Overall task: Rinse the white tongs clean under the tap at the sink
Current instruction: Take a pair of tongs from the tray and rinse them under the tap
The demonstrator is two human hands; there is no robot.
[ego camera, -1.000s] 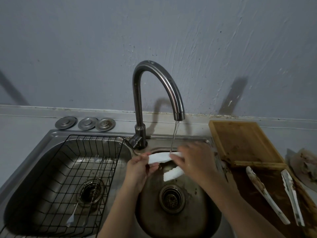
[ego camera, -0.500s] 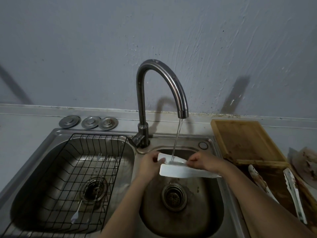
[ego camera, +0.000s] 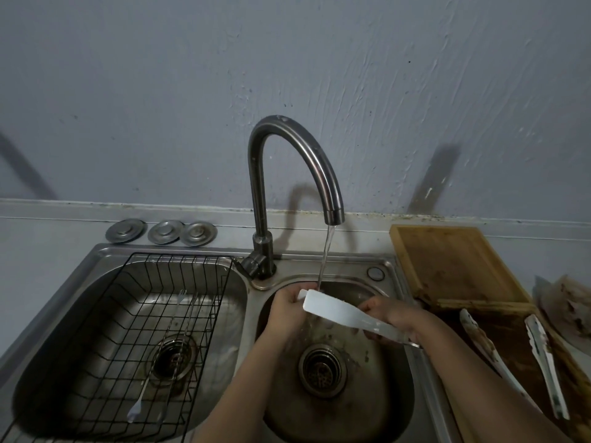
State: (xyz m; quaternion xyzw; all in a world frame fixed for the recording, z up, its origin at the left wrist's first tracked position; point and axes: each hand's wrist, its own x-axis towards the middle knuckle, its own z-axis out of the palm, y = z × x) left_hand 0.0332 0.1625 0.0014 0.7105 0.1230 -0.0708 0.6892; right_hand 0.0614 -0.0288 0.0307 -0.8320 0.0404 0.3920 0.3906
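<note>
Both hands' grip clamped on white tongs (ego camera: 339, 310); right hand (ego camera: 388, 314) half-hidden behind; far end blurred.

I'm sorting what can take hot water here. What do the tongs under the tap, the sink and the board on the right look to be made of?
White tongs: probably plastic, smooth, slightly translucent, matte.
Sink: stainless steel by its look, with a brushed grey sheen, dulled by stains.
Cutting board: wood or bamboo, with brown grain, a raised edge and dark stains.

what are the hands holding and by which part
Both grip the white tongs under the running water: left hand at the wide end, right hand around the narrow end.
</note>
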